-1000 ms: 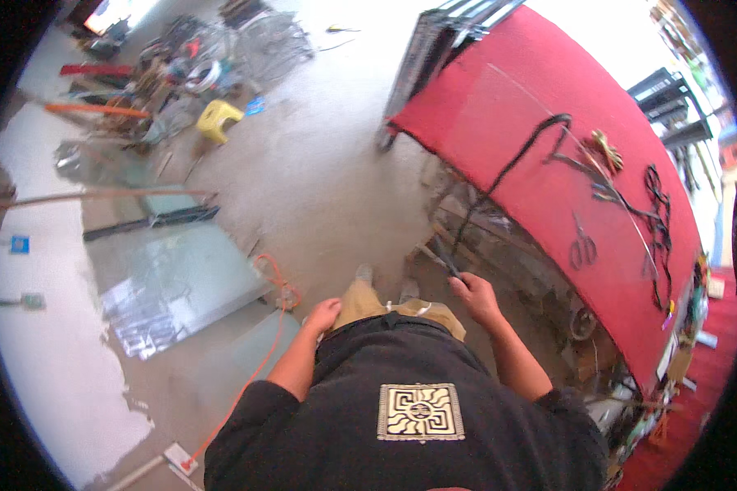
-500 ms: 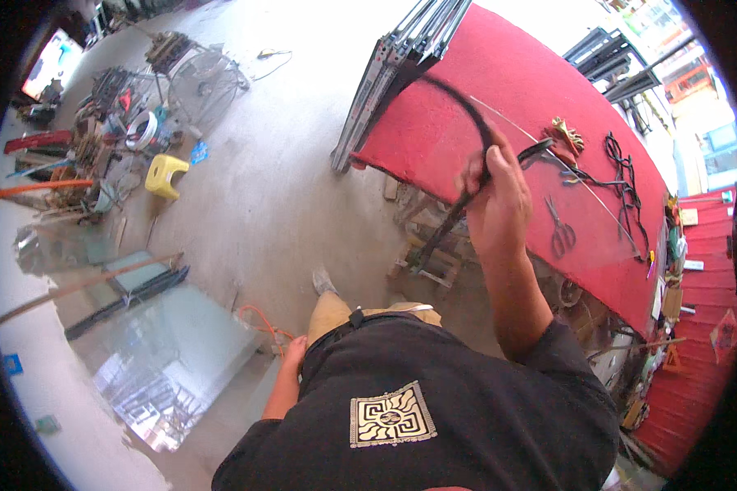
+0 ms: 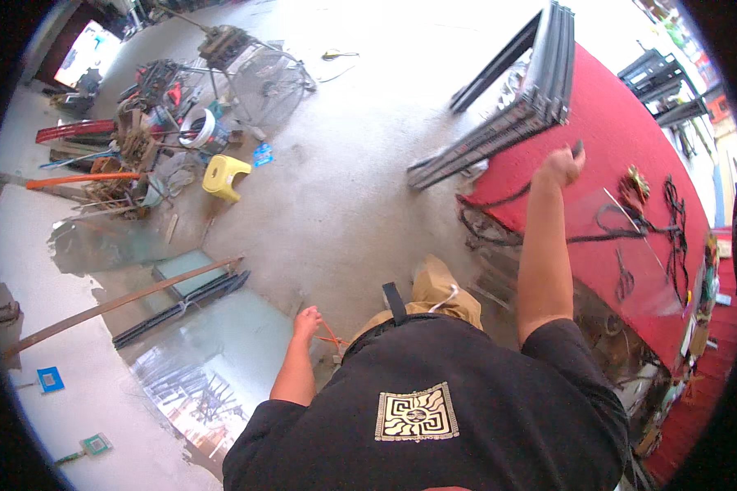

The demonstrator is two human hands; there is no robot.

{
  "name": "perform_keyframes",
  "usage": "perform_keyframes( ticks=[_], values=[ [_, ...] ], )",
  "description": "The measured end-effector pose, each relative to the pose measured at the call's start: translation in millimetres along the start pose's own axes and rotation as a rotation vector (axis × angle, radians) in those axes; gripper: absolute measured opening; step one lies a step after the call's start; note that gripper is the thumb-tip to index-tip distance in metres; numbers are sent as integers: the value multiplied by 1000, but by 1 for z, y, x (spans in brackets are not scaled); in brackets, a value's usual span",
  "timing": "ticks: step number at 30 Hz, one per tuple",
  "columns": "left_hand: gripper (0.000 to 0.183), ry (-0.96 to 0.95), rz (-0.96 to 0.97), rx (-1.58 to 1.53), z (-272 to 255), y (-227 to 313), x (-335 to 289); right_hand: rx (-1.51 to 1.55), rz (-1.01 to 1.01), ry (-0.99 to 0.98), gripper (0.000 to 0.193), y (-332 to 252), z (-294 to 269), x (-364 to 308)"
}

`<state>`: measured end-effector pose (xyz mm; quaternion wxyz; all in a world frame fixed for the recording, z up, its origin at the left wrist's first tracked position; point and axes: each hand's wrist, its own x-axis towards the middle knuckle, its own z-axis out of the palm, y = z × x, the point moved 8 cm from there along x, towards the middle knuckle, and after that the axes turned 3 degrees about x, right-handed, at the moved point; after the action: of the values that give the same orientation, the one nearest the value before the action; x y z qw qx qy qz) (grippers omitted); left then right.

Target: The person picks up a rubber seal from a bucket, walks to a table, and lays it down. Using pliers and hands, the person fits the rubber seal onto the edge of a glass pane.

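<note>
My right hand (image 3: pixel 560 166) is stretched out over the red-covered table (image 3: pixel 540 123), beside a stack of black metal frames (image 3: pixel 499 131). Its fingers are closed on a dark piece, which looks like part of a black rubber strip (image 3: pixel 594 238). That strip trails over the table's near edge and loops below it; my forearm hides some of it. Low at my left side, my left hand (image 3: pixel 307 321) hangs with loosely bent fingers and nothing visible in it. An orange cord (image 3: pixel 330 331) lies close by.
Scissors (image 3: pixel 624 278), a glove (image 3: pixel 633 188) and a tangled black strip (image 3: pixel 675 229) lie on the table's right part. A yellow stool (image 3: pixel 223 177), a fan (image 3: pixel 274 86) and piled scrap stand left. Glass sheets (image 3: pixel 246 315) lean near my left arm.
My right hand has moved farther out over the table toward the frames, and the strip it held up now hangs lower. My left hand has swung out from my hip. The whole view has turned.
</note>
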<state>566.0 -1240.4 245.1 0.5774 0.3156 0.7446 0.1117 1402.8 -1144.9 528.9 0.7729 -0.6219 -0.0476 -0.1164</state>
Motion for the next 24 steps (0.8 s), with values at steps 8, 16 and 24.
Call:
perform_keyframes(
  ticks=[8, 16, 24],
  values=[
    [42, -116, -90, -14, 18, -4, 17, -439, 156, 81, 45, 117, -10, -36],
    [45, -19, 88, 388, -12, 64, 39, -611, 176, -139, 40, 98, 45, -25],
    [46, -150, 129, 579, -72, 177, 108, -1028, 29, -361, 43, 149, 16, -18]
  ],
)
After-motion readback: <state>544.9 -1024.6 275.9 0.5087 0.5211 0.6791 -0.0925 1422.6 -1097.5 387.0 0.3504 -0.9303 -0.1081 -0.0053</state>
